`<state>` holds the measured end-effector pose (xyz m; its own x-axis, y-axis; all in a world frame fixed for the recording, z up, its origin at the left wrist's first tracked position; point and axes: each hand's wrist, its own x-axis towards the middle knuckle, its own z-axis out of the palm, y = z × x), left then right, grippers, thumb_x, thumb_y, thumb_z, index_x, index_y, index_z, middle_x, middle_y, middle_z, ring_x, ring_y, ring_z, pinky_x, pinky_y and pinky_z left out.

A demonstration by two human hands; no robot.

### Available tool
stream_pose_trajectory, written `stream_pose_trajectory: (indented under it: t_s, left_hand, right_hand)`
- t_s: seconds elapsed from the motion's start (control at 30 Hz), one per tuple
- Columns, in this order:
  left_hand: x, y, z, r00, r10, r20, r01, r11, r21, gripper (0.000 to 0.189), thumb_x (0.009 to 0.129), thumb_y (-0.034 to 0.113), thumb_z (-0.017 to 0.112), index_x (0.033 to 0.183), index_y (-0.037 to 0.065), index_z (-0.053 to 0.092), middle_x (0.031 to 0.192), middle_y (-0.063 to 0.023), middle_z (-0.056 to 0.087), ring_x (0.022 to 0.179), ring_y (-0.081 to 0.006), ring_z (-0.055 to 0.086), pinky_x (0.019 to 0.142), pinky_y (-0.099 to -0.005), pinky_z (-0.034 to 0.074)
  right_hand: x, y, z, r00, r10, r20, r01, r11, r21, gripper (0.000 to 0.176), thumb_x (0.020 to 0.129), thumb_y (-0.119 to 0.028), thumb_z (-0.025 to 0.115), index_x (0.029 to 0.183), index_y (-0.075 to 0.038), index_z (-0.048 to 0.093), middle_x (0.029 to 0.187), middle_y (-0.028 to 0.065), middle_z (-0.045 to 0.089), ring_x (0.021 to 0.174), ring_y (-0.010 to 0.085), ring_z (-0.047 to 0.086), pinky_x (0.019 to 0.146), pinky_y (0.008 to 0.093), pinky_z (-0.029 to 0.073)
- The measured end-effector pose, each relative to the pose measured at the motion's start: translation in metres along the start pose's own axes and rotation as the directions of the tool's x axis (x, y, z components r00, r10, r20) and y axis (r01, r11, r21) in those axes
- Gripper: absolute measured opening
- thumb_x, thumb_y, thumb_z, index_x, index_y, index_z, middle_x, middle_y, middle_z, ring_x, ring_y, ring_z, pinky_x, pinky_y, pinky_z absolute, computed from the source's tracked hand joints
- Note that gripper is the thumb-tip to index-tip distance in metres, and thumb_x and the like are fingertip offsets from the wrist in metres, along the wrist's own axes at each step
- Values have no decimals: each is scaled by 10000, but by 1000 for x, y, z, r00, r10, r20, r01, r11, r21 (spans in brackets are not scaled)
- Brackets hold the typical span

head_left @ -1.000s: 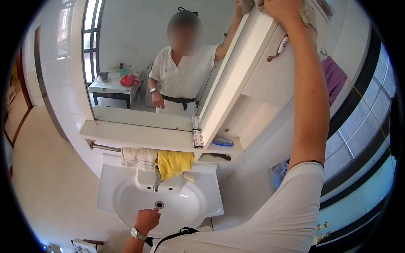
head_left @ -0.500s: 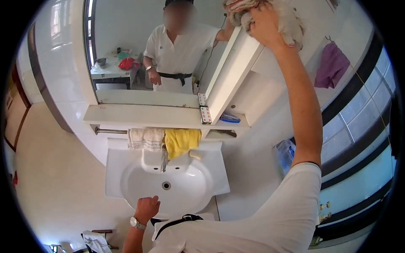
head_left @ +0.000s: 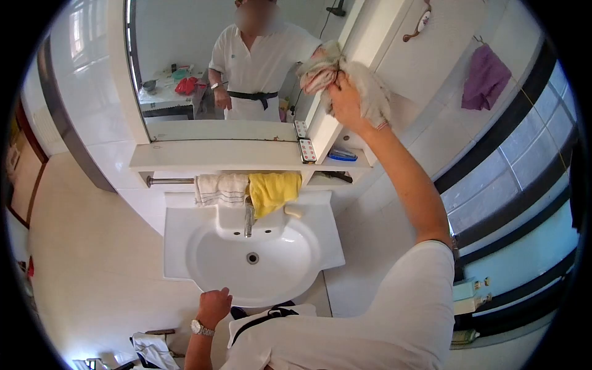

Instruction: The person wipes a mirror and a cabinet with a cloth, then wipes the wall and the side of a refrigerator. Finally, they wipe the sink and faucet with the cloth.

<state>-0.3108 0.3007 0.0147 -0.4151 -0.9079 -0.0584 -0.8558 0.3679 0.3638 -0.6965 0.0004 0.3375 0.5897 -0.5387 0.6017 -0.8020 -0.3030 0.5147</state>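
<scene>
Head camera: the wide mirror (head_left: 172, 37) fills the wall, with the white cabinet (head_left: 444, 55) right beside it. Below sits the white basin (head_left: 180, 246), its tap (head_left: 248, 217) upright at the back. On the rail above the basin hang a yellow towel (head_left: 274, 191) and a striped white towel (head_left: 221, 189), side by side and touching. A purple cloth (head_left: 486, 77) hangs on the far wall.

Up goes the right hand (head_left: 346, 105), clenched around a grey-white rag (head_left: 374, 92) and pressing it against the cabinet's front edge, just beside the mirror. The rag bunches over the fingers and spills past the wrist.

Down low, the left hand (head_left: 214, 306), wearing a wristwatch (head_left: 198, 328), rests at the basin's front rim with its fingers curled. I cannot tell whether it clasps the rim. A small pill pack (head_left: 307, 150) stands on the shelf below the rag.
</scene>
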Motion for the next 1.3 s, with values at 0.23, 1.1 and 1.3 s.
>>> stream_pose_trajectory:
  t_s: [0.23, 1.1, 1.3]
  left_hand:
    - [-10, -2, -2, 999, -28, 16, 27, 998, 54, 190, 789, 248, 611, 777, 72, 540, 606, -128, 595, 589, -314, 608, 531, -433, 480]
    - [59, 72, 31, 999, -48, 21, 47, 998, 42, 197, 799, 268, 584, 784, 75, 547, 631, -134, 606, 621, -325, 613, 587, -463, 479]
    - [73, 89, 27, 1000, -19, 15, 18, 998, 54, 214, 790, 284, 608, 793, 77, 552, 613, -143, 598, 598, -335, 607, 544, -450, 477]
  right_hand:
    - [-47, -30, 15, 996, -91, 1, 91, 993, 73, 203, 811, -81, 475, 968, 16, 560, 1261, 293, 430, 1133, 404, 466, 977, 427, 379]
    - [-47, 149, -71, 705, 274, -655, -283, 955, 95, 443, 766, -127, 547, 1175, 39, 524, 1185, 243, 517, 1069, 411, 496, 916, 455, 400]
    - [32, 161, -131, 671, 371, -642, -329, 925, 190, 251, 784, -139, 490, 931, 53, 557, 927, 252, 570, 868, 448, 527, 749, 469, 416]
